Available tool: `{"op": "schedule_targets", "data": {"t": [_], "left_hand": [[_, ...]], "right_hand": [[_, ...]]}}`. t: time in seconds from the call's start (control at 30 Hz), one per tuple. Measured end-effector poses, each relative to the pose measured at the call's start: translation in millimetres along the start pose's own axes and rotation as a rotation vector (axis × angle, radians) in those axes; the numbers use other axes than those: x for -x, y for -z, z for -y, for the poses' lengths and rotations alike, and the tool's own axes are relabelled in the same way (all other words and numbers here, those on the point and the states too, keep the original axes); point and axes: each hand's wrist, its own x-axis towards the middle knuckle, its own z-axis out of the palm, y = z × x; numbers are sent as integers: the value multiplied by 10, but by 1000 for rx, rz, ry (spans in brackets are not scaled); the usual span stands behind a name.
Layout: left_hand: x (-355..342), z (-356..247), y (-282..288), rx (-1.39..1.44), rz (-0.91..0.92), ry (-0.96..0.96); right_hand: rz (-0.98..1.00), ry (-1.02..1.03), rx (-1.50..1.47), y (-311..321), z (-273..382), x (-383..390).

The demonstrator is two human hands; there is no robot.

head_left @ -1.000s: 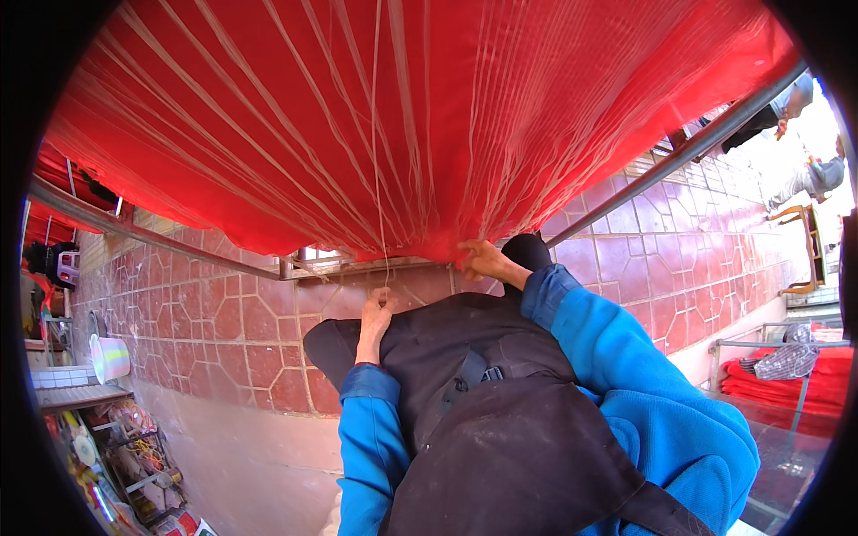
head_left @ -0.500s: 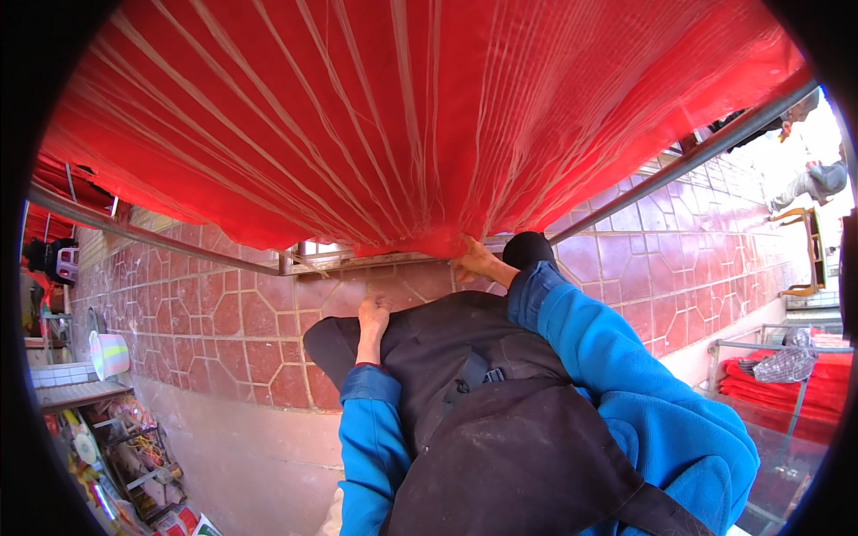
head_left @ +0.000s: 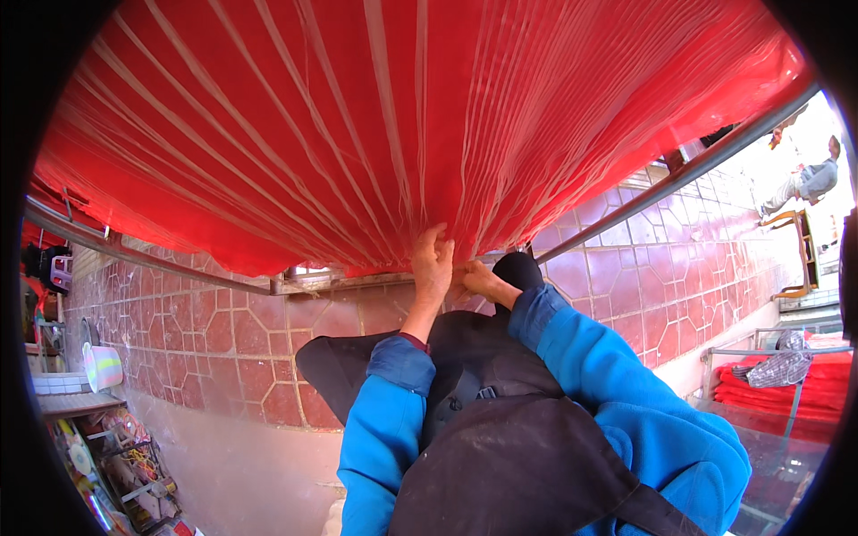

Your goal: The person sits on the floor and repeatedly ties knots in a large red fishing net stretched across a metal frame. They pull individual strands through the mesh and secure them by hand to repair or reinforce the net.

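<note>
A wide red cloth (head_left: 313,125) spreads across the top of the view, with pale threads (head_left: 380,89) running over it in fanned lines that converge toward me. My left hand (head_left: 433,261) lies over the near edge of the cloth, its fingers bent and the thumb close to them; whatever they pinch is too fine to see. Just right of it, slightly below that edge, is my right hand (head_left: 487,283), closed with curled fingers, the tips turned toward my left hand. I cannot make out what the right fingers hold.
Metal rails (head_left: 679,174) border the cloth on both sides. Beneath lies a reddish tiled floor (head_left: 237,330). A pale bucket (head_left: 103,366) and a cluttered shelf (head_left: 125,456) are at left. At right are folded red cloth (head_left: 760,389), a wooden chair (head_left: 809,255) and a distant person (head_left: 809,183).
My left hand has moved up and right from over my lap to the cloth's near edge. My right hand has drawn slightly down from the edge, its fingers more curled.
</note>
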Motion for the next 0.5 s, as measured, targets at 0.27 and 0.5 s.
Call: {"op": "schedule_targets", "data": {"t": [0.27,0.5], "left_hand": [[-101,-230,-73,-157,-41,-103],[168,-252,195,196,-27,135]], "right_hand": [[33,83,-84,24,156,418],[13,80,-102,77,255,499]]}}
